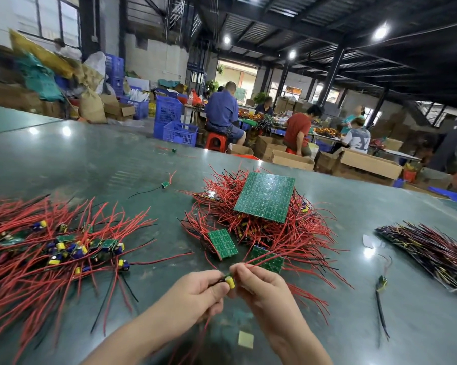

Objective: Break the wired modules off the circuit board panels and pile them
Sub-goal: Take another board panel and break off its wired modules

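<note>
The green surface (95, 164) carries everything, so start with the big heaps. A pile (53, 248) of freed modules spreads on the left, red leads fanned out, too tangled to count. In the middle lies a heap of wired panels (259, 227): one large panel (264, 196) rests on top and two smaller pieces (222, 243) lie at its near edge, three green boards showing in all. A dark bundle (430, 251) of wired strips sits well apart on the right. Three stray modules lie singly: two (165, 184) beyond the heaps, one (381, 283) at the right.

Both hands meet near the front, between the pile and the panels. The left hand (195, 293) and the right hand (259, 288) each pinch one small module (229, 281) with a yellow capacitor, fingers curled round it; its red leads run up past the right fingers.

To snap cleanly, I judge the thumbs should sit close on either side of the score line, bending the board rather than pulling wires, since tugging leads could tear solder joints. The freed module then belongs on the left pile.
</note>
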A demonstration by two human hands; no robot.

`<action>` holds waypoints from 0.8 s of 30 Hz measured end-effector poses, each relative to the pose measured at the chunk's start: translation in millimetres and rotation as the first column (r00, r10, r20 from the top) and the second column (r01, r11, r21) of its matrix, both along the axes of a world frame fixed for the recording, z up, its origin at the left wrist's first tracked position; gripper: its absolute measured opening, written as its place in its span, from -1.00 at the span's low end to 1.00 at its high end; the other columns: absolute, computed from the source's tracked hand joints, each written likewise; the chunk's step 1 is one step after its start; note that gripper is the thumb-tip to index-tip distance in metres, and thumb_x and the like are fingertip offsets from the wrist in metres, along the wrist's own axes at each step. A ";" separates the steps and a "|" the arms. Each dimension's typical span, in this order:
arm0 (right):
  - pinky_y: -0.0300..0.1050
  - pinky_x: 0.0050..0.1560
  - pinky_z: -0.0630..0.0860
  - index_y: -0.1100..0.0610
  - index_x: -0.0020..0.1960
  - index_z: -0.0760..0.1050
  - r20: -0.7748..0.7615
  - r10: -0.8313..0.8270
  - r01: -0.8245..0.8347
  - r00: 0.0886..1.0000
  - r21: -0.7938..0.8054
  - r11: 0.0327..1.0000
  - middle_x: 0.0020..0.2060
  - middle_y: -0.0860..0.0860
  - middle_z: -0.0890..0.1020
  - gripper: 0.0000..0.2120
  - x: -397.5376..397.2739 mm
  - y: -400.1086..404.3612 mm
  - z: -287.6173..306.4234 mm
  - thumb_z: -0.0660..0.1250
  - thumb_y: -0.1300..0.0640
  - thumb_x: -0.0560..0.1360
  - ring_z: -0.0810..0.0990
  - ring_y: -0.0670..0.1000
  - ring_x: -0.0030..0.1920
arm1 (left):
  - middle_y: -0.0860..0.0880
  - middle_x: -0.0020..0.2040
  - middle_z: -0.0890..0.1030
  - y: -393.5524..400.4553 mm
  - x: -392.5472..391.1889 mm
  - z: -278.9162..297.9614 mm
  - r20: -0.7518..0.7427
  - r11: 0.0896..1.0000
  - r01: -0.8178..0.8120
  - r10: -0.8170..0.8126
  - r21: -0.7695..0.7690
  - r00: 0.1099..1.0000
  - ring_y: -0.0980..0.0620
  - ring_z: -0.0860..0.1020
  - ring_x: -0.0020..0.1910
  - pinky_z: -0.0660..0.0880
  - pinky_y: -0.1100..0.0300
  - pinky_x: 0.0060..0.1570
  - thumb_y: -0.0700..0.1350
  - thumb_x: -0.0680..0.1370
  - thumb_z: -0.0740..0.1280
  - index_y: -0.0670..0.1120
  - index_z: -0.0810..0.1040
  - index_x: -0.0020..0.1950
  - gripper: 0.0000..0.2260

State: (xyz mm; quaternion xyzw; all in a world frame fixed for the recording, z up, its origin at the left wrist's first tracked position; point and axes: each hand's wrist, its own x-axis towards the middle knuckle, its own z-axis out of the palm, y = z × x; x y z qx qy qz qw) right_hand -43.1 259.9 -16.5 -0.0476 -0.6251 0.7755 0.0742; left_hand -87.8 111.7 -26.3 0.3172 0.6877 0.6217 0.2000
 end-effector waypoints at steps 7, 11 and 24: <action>-0.33 -0.46 0.38 0.21 -0.29 0.67 0.115 0.053 -0.013 0.992 -0.325 0.946 -0.46 0.04 0.53 -0.87 -3.9 5.3 -0.2 0.34 0.22 0.31 0.38 -0.13 -0.51 | 0.12 -0.56 0.35 -5.9 -1.0 4.5 0.059 0.993 0.122 -0.122 -0.002 0.991 0.21 0.19 -0.56 0.17 0.41 -0.55 -0.10 0.63 0.15 -0.12 0.46 -0.11 -0.81; -0.32 -0.46 0.38 0.23 -0.28 0.67 0.106 0.022 0.013 0.994 -0.314 0.949 -0.44 0.05 0.42 -0.87 -4.4 6.8 2.3 0.35 0.23 0.30 0.34 -0.15 -0.55 | 0.12 -0.53 0.32 -8.1 -2.2 8.4 0.121 0.991 0.126 -0.129 0.032 0.984 0.20 0.17 -0.55 0.13 0.40 -0.56 -0.04 0.60 0.21 -0.13 0.47 -0.13 -0.80; -0.30 -0.52 0.45 0.22 -0.35 0.66 0.142 -0.193 0.236 0.971 -0.423 0.875 -0.47 0.02 0.55 -0.86 -5.3 26.7 12.5 0.34 0.23 0.29 0.37 -0.15 -0.55 | 0.10 -0.51 0.29 -15.3 -8.5 8.8 0.134 0.997 0.077 -0.075 -0.013 0.988 0.18 0.12 -0.55 0.09 0.41 -0.58 -0.17 0.63 0.11 -0.16 0.47 -0.13 -0.79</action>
